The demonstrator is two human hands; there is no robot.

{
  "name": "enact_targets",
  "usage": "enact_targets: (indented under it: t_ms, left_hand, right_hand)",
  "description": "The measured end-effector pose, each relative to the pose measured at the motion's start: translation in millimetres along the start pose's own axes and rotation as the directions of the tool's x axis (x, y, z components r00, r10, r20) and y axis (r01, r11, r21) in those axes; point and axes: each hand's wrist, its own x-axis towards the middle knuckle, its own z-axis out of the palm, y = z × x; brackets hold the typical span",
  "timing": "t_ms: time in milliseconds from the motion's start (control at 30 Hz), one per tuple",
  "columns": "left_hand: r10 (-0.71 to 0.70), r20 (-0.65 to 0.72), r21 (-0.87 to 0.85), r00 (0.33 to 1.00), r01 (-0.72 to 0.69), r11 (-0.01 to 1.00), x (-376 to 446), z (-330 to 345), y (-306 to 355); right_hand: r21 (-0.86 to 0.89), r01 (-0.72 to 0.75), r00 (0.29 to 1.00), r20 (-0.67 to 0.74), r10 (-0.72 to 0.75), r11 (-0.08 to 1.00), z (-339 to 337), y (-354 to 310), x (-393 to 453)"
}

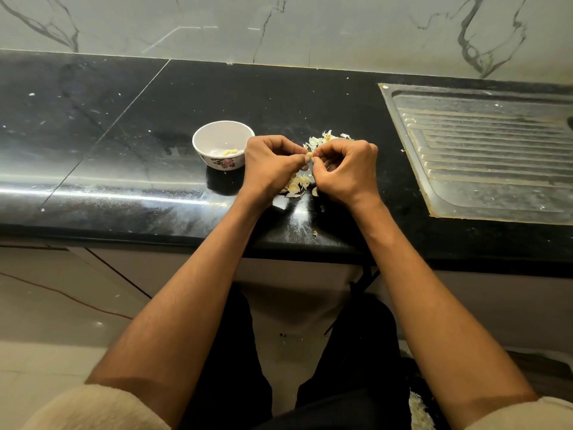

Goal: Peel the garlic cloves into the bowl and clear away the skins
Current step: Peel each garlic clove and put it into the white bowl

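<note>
A small pale garlic clove [309,155] is held between both hands above the black counter. My left hand [273,166] pinches it from the left with curled fingers. From the right, my right hand [345,169] pinches at the same clove. A white bowl [217,133] with a flower pattern stands just left of my left hand and holds a few peeled cloves [228,152]. Loose garlic skins [325,138] lie behind my hands, and more skins [297,183] lie under them.
The black stone counter [124,150] runs left to right, with a marble wall behind. A steel sink drainboard [483,144] is set into the counter at the right. A stray skin bit [315,233] lies near the front edge.
</note>
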Motion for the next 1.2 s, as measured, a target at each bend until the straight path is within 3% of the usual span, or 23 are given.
enact_targets:
  t_ms: [667,1200]
  left_hand:
    - [0.023,0.037,0.061,0.999,-0.025,0.998,-0.5,0.0,-1.8]
    - [0.038,0.083,0.008,0.996,-0.039,0.999,2.4,1.8,-3.5]
  right_hand:
    - [0.046,-0.006,0.998,-0.059,0.008,0.999,-3.9,-3.9,-1.1]
    - [0.171,-0.180,0.981,-0.042,0.189,0.969,-4.0,-3.9,1.7]
